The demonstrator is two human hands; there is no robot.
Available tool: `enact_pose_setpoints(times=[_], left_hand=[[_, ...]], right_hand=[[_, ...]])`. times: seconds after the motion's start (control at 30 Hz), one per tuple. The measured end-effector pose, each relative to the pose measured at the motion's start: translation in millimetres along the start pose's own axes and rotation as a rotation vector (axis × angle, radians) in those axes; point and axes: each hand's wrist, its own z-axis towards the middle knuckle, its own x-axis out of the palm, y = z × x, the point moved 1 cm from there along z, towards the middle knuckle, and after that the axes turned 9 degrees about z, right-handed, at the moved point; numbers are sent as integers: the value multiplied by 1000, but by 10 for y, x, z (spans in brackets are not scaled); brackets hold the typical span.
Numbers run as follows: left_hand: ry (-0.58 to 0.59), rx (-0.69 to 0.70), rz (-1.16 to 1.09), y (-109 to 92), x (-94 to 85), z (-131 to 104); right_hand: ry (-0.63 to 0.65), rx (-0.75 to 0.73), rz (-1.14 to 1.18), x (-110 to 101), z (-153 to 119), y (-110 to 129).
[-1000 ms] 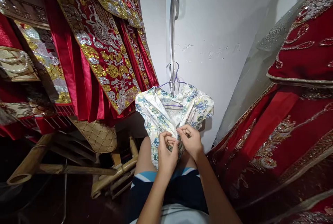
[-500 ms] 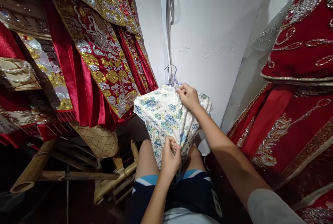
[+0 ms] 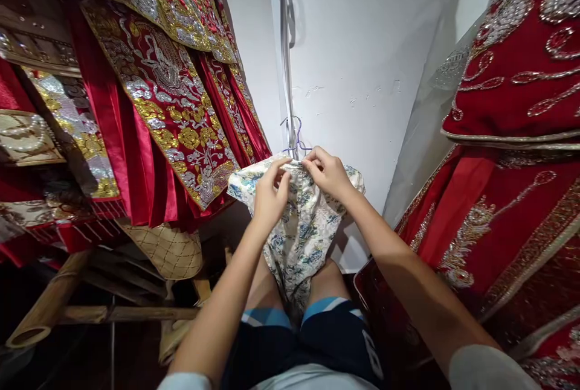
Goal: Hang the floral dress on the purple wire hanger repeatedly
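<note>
A cream garment with blue and green flowers [image 3: 301,239] hangs from a thin purple hanger [image 3: 299,130] in front of me and falls between my knees. My left hand [image 3: 272,191] is at the left side of its collar, the fingertips bent onto the edge. At the right side of the collar, my right hand [image 3: 327,174] pinches the cloth between thumb and fingers. Only a short stretch of the collar shows between the two hands.
Red embroidered garments with gold and silver [image 3: 181,100] hang on the left, above a bamboo frame [image 3: 131,314]. More beaded red garments [image 3: 507,197] hang close on the right. A metal rail [image 3: 284,46] runs up the white wall [image 3: 357,46].
My left hand has risen from the lower front of the garment to its collar. My right hand stays at the collar. The garment's front now hangs flatter, and the view has shifted slightly.
</note>
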Motion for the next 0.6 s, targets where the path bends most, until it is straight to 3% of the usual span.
enact_pose_setpoints(times=[0.13, 0.27, 0.43, 0.6], left_hand=[[161, 116, 208, 24, 8, 405], [139, 100, 319, 34, 66, 472], [69, 16, 228, 95, 108, 484], [-80, -120, -98, 269, 17, 619]], right_hand=[[37, -28, -73, 25, -49, 6], [53, -51, -238, 188, -165, -97], [84, -41, -335, 374, -321, -262], [413, 33, -312, 575, -705, -365]])
